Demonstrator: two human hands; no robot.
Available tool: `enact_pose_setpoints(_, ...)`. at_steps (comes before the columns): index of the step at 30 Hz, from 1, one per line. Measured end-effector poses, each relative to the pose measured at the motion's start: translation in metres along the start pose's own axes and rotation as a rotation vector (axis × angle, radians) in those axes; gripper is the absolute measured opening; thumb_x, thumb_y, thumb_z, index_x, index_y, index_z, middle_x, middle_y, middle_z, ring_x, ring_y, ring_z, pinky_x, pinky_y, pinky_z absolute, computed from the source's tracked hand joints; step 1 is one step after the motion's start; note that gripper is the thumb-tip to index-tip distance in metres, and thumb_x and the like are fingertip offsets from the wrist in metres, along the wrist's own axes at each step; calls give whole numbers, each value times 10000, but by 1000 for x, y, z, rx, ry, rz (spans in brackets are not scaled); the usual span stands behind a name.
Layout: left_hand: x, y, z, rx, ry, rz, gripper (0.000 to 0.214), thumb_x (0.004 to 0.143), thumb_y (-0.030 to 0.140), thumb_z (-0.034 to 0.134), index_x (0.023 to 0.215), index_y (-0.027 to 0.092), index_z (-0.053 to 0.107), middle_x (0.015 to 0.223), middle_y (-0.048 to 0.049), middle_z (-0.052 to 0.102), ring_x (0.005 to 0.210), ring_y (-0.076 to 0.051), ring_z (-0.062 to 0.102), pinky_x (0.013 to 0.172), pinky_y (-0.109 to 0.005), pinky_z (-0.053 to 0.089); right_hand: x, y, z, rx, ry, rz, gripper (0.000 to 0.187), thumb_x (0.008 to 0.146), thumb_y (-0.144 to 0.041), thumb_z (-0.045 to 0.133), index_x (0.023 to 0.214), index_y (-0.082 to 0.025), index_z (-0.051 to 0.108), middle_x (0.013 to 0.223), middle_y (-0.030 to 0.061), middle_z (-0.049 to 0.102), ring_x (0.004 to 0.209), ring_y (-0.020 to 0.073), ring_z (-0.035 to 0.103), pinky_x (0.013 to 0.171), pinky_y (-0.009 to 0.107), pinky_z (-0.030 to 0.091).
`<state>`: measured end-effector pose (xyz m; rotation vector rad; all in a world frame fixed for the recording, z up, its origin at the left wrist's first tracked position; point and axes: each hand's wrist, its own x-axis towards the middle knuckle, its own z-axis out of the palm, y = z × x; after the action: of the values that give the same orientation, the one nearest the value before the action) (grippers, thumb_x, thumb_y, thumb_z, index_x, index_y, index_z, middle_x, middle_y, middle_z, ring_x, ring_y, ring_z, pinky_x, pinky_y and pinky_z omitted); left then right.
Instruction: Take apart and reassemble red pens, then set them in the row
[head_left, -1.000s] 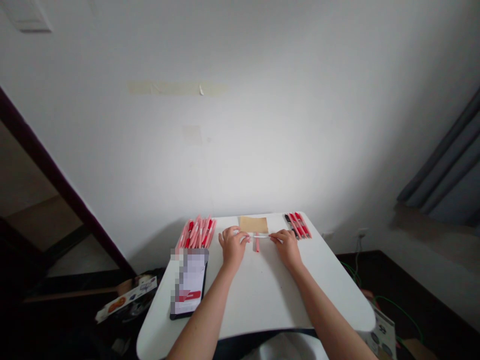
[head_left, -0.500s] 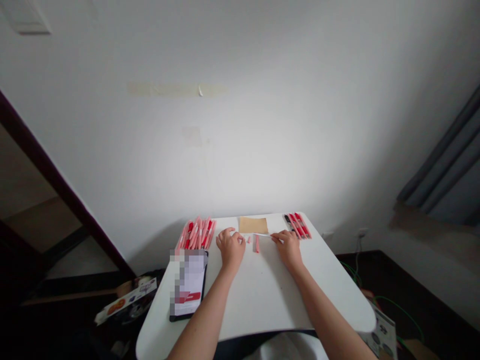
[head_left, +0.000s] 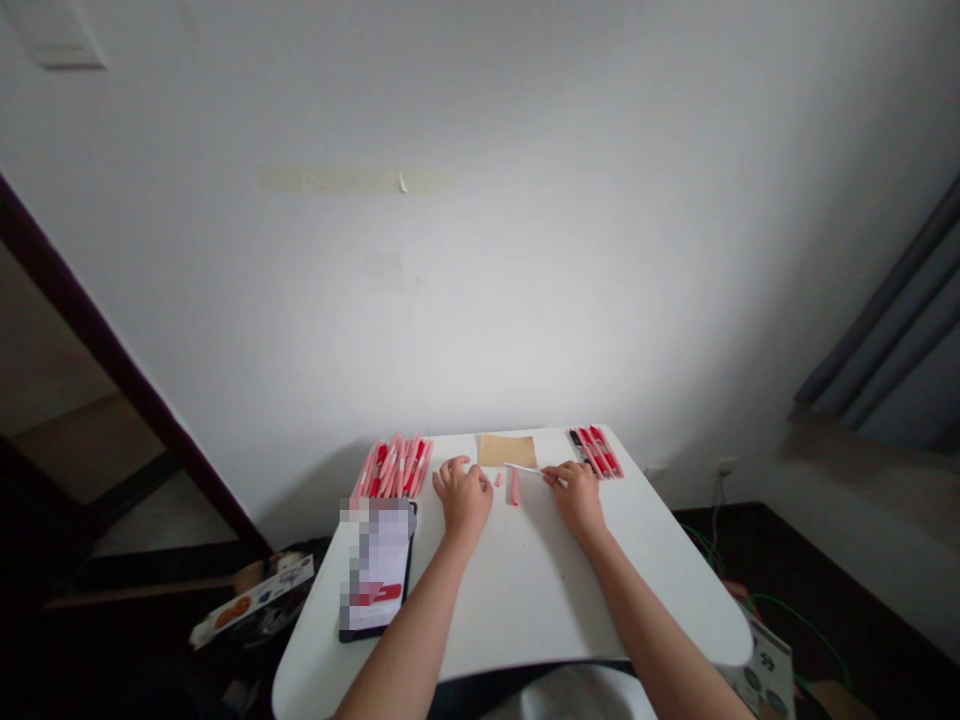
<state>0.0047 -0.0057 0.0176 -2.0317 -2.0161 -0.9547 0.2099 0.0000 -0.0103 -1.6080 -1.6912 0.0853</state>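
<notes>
My right hand (head_left: pixel 574 490) rests over the white table with its fingers closed on a thin white stick (head_left: pixel 523 468), whose free end points left. My left hand (head_left: pixel 463 497) is bent, its thumb and forefinger pinched together; what lies between them is too small to make out. Just right of those fingertips is a tiny pink piece (head_left: pixel 499 480). A short pink tube (head_left: pixel 515 488) lies between my two hands, touching neither. Behind it, near the wall, lies a tan rectangular sheet (head_left: pixel 508 450).
Left of my left hand is a pile of pink and red pens (head_left: pixel 394 465). In front of it lies a phone (head_left: pixel 382 575). Several red, pink and black pens (head_left: pixel 596 452) lie at the table's (head_left: pixel 525 600) back right corner. A wall (head_left: pixel 480 330) rises behind the table.
Both hands stay almost where they were. The white stick has shifted very slightly in my right hand, its free end tipping up a little.
</notes>
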Motion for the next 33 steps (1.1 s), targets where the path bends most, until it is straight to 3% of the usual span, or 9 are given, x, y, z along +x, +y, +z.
enact_pose_setpoints(9, 1, 3, -3, -6, -50, -35, 80, 729, 214, 592, 747, 227, 669, 1149, -64, 571, 1147, -263, 429, 995, -463, 274, 0, 0, 0, -6, 10, -17, 200, 847, -283, 563, 918, -264, 749, 865, 56, 687, 909, 213, 525, 791, 307, 346)
enact_pose_setpoints(33, 1, -1, -2, 32, -16, -7, 102, 753, 219, 571, 740, 214, 672, 1135, -65, 570, 1138, -255, 419, 984, -461, 288, 0, 2, 2, 36, 7, -19, 213, 852, -282, 552, 911, -235, 752, 858, 58, 692, 894, 218, 518, 805, 302, 356)
